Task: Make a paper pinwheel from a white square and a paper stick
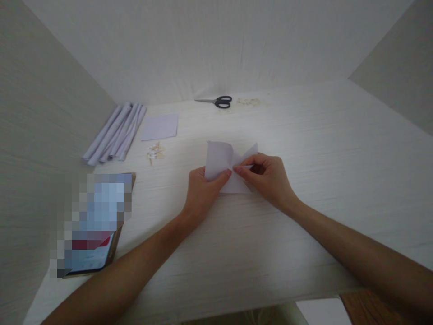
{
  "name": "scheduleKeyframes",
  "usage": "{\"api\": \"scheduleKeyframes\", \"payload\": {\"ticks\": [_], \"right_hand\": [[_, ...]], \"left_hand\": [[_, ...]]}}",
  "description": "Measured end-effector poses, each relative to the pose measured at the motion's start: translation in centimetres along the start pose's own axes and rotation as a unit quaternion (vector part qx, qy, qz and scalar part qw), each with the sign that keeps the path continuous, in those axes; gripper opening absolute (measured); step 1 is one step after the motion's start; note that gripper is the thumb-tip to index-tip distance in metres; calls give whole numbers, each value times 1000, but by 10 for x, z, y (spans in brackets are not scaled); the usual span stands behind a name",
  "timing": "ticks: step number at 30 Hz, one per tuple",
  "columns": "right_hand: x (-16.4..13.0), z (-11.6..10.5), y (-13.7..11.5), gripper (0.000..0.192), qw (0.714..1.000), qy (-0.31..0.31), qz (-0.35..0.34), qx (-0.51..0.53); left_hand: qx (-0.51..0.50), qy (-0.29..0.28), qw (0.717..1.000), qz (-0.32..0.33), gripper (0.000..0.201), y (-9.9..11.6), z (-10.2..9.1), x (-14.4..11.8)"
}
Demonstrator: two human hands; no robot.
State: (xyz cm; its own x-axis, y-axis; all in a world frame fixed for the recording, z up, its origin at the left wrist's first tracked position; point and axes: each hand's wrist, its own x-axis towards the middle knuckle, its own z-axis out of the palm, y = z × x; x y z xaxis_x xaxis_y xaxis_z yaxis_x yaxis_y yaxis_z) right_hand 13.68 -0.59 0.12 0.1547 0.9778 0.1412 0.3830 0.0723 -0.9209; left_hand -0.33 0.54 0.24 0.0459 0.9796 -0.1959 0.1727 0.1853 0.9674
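Observation:
A pale lilac-white sheet of paper (218, 158) is held above the middle of the table, its surface bent and one corner standing up at the right. My left hand (204, 189) grips its left side, with the thumb lying on top near the centre and the other fingers hidden beneath. From the right, my right hand (267, 176) pinches the paper near the centre between thumb and index finger. The two thumb tips are close together. Whether something small sits between the right fingertips cannot be made out.
Several rolled paper tubes (117, 133) lie at the back left, beside a square stack of paper (160, 127). Short cotton-tipped sticks (155, 152) lie below it. Black-handled scissors (219, 102) and small scraps (248, 101) are near the back wall. A phone (98, 225), partly blurred, is at left.

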Motion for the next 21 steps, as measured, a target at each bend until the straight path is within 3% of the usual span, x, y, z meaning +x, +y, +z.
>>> {"api": "scheduleKeyframes", "payload": {"ticks": [8, 12, 16, 21], "right_hand": [[-1, 1, 1, 18, 1000, -2, -7, 12], [-2, 2, -1, 15, 997, 9, 0, 72], [-6, 5, -2, 39, 984, -4, 34, 176], [-8, 6, -5, 63, 980, -5, 47, 191]], "left_hand": [[4, 12, 1000, 1, 32, -1, 0, 0], [-5, 14, 1000, -2, 32, 0, 2, -1], [-35, 4, 999, 1, 30, 0, 3, -2], [-37, -1, 999, 1, 30, 0, 2, -3]]}}
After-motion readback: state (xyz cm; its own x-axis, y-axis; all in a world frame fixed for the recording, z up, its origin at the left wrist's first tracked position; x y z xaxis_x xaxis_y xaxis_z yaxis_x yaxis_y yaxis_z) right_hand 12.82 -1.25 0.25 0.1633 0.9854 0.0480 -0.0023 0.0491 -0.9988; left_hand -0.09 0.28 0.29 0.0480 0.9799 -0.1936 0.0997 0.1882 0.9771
